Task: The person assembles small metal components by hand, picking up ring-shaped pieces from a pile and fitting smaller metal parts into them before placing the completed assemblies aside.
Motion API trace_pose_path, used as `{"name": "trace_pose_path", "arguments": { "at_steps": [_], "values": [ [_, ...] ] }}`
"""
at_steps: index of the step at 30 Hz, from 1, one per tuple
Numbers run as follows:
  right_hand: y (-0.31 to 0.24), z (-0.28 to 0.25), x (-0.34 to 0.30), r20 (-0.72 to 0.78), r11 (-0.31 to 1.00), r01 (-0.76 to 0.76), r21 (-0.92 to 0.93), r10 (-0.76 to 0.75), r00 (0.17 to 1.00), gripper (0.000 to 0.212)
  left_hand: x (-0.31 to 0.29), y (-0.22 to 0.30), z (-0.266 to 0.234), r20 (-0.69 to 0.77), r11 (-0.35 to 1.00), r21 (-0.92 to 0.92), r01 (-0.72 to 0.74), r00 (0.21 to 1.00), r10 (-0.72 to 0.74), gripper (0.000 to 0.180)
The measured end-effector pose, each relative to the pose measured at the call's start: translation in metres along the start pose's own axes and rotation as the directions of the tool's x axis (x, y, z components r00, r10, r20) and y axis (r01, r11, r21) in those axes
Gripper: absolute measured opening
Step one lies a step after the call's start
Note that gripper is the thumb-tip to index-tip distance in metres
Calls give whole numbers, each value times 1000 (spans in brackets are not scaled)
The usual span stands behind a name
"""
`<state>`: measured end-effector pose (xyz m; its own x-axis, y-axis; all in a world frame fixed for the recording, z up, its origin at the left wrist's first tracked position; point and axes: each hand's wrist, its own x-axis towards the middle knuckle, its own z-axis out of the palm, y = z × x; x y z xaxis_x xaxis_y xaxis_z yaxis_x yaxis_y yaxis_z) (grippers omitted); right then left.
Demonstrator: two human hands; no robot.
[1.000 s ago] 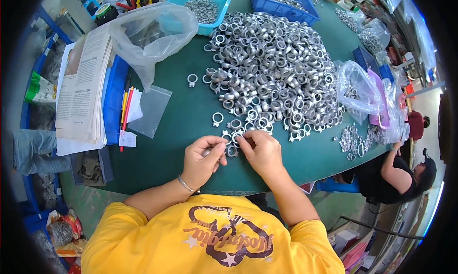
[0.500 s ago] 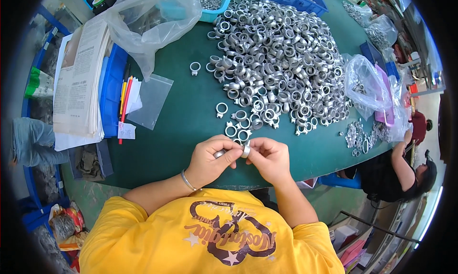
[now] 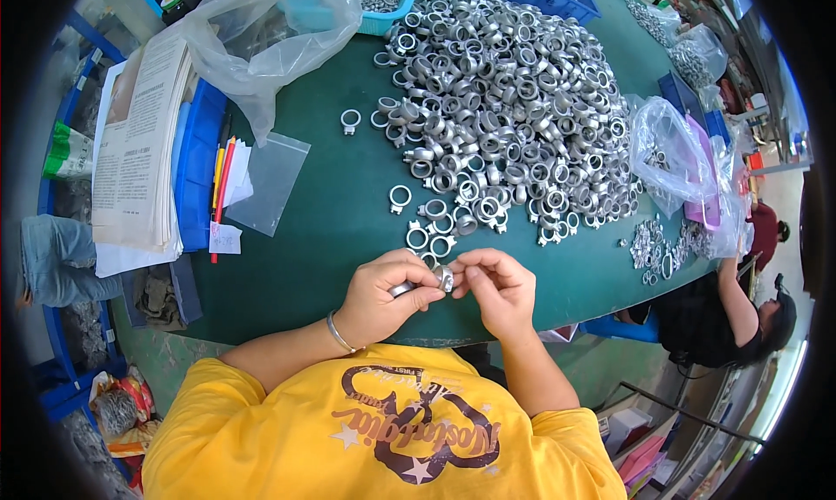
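Note:
My left hand (image 3: 376, 298) is closed at the near edge of the table, pinching a silver metal ring clamp (image 3: 445, 279) between thumb and fingers. Another shiny metal piece (image 3: 401, 288) shows inside the same hand, mostly covered by the fingers. Just to the right, my right hand (image 3: 502, 296) has its thumb and fingers drawn together close beside the ring clamp. Whether a small part sits in that pinch is too small to tell. Several loose ring clamps (image 3: 418, 236) lie just beyond my fingers, in front of a large heap of ring clamps (image 3: 522, 108).
On the left are a blue tray (image 3: 202, 161) with papers, pencils (image 3: 223, 182) and a flat plastic bag (image 3: 270, 182). A large clear bag (image 3: 270, 47) and a turquoise basket (image 3: 383, 20) stand behind. Small metal parts (image 3: 657, 249) lie to the right, near a seated person (image 3: 714, 317).
My right fingers have drawn slightly back from the ring clamp, which now stays in my left hand with its face turned more toward view. The view has shifted slightly.

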<state>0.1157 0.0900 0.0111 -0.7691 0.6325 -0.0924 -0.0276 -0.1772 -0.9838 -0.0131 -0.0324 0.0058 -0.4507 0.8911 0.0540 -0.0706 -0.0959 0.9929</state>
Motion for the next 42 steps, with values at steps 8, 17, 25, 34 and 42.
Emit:
{"name": "trace_pose_path", "arguments": {
  "at_steps": [8,17,25,34,42],
  "values": [
    [9,-8,5,265,902,-340,267,270,926,28,1,-8,2,10,989,129,-73,997,72,11],
    [21,-11,4,260,906,28,422,-150,954,31,2,-5,0,-86,996,-54,73,993,-77,6],
    [19,-8,-2,150,928,239,286,-290,945,30,4,-6,-5,35,948,-172,267,964,-265,14],
    [17,-10,2,26,639,622,-453,-688,725,17,-4,-2,3,170,794,-440,420,907,-386,20],
    [28,11,13,-34,329,176,-928,-545,838,13,4,5,-17,130,573,-711,406,878,-461,12]
  ]
}}
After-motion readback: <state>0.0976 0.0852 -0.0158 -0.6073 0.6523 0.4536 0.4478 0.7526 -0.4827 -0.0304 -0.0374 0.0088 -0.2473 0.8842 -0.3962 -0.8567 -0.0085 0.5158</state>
